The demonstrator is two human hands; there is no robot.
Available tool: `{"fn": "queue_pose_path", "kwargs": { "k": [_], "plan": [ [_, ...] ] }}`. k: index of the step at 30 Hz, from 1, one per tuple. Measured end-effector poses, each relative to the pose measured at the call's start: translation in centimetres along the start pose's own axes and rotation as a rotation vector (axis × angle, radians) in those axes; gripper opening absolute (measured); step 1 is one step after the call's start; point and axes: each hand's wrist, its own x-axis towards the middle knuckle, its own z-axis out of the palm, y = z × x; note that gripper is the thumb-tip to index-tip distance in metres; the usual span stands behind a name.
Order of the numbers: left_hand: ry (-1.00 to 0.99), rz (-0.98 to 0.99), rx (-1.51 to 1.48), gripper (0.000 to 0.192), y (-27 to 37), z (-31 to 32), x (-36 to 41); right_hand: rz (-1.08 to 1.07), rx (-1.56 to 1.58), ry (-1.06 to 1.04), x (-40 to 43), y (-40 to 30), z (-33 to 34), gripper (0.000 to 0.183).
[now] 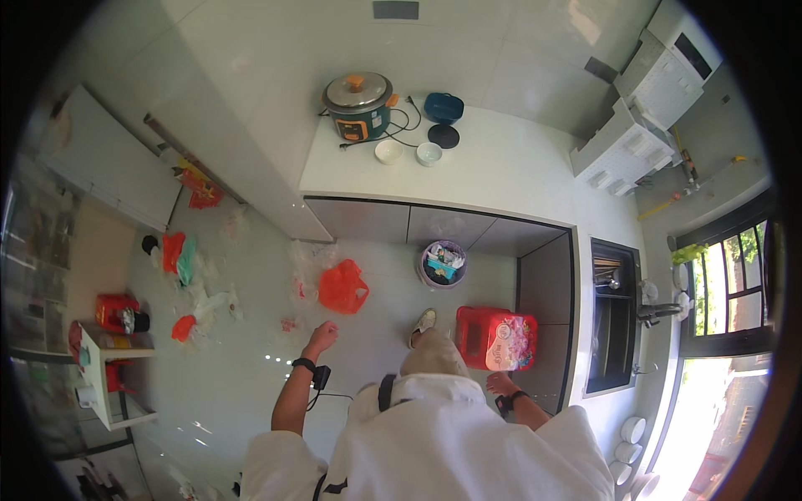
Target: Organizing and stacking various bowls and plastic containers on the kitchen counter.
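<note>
My left hand (323,338) hangs over the floor with its fingers curled, and nothing shows in it. Just above it in the picture lies a red plastic bag (344,287), apart from the hand. My right hand (499,383) is low beside my body, by the lower edge of a red plastic stool (495,339) with a flowered print; whether they touch is unclear. Nothing is visible in this hand either. A waste bin (443,265) filled with rubbish stands near the cabinet doors, beyond my shoe.
The white counter (514,163) bears a rice cooker (359,108), two white bowls, a blue container and a round black lid. A sink (611,338) is at the right. Plastic bags (207,300) are scattered over the floor at left, near a small white table (100,376).
</note>
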Motion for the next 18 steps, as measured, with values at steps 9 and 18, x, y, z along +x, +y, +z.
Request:
{"fn": "queue_pose_path", "kwargs": {
  "k": [9,18],
  "plan": [
    [0.019,-0.101,0.149,0.033,11.7,-7.4,22.0,-0.278,-0.536,0.301,10.2,-31.0,6.2,0.014],
    [-0.044,0.001,0.042,0.057,36.5,-11.4,52.6,-0.357,-0.482,0.428,18.6,-48.2,11.4,0.031]
  ]
}}
